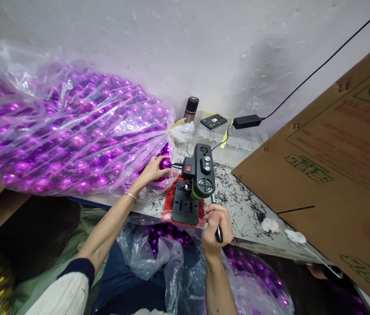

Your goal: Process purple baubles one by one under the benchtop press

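1. The small black press machine (pixel 195 183) stands upright on the tabletop (pixel 247 205). Its long axis is vertical, and its lever handle (pixel 216 218) slants down toward the person.
2. The right hand (pixel 216 225) has its fingers curled tight around that handle.
3. The left hand (pixel 152 170) pinches a glossy purple ball (pixel 165 163) in its fingers, at the mouth of a crinkled clear plastic bag (pixel 69 131) full of such round balls.
4. Fine black shavings litter the pale tabletop.
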`<state>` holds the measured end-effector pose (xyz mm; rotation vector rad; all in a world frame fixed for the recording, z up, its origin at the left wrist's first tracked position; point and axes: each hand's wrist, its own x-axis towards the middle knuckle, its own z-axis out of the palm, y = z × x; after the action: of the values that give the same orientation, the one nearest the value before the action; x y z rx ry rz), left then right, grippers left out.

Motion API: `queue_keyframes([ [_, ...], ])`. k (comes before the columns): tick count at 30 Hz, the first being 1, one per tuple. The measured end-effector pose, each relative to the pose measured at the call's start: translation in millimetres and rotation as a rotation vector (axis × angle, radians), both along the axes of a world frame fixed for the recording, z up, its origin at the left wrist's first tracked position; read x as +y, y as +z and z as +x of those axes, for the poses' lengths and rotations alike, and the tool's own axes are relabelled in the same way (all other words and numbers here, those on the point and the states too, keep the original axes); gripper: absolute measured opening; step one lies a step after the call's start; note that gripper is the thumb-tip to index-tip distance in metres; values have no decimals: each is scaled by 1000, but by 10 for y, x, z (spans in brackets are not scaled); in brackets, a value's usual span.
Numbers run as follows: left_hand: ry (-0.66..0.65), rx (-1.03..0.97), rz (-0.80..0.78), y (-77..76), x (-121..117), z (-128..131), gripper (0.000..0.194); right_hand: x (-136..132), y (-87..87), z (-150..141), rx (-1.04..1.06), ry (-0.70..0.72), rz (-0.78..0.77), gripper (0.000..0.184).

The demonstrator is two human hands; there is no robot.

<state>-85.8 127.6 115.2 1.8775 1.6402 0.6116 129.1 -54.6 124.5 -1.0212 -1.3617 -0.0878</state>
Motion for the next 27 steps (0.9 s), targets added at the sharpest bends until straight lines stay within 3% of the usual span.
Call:
queue_keyframes([
  [3,86,-623,-57,124,-192,-229,64,-1,18,10,-9,7,-8,36],
  [6,101,-1085,-196,216,-578,-353,60,-1,64,13,-2,9,-14,36],
  [9,143,-1351,-436,173,-1004,-259,43,5,134,9,15,3,-25,35],
  [12,217,-1492,-695,9,-1309,-19,33,8,196,10,14,-2,-40,35],
  [15,280,-1506,-795,-187,-1447,204,31,-2,217,22,-4,8,-51,34],
  [18,266,-1412,-722,-368,-1454,345,34,-15,203,33,-18,22,-59,32],
  [23,145,-929,-320,-663,-1346,513,73,-23,188,31,-34,22,-46,30],
  [27,78,-524,-30,-843,-1261,597,74,-33,204,32,-59,29,-50,31],
])
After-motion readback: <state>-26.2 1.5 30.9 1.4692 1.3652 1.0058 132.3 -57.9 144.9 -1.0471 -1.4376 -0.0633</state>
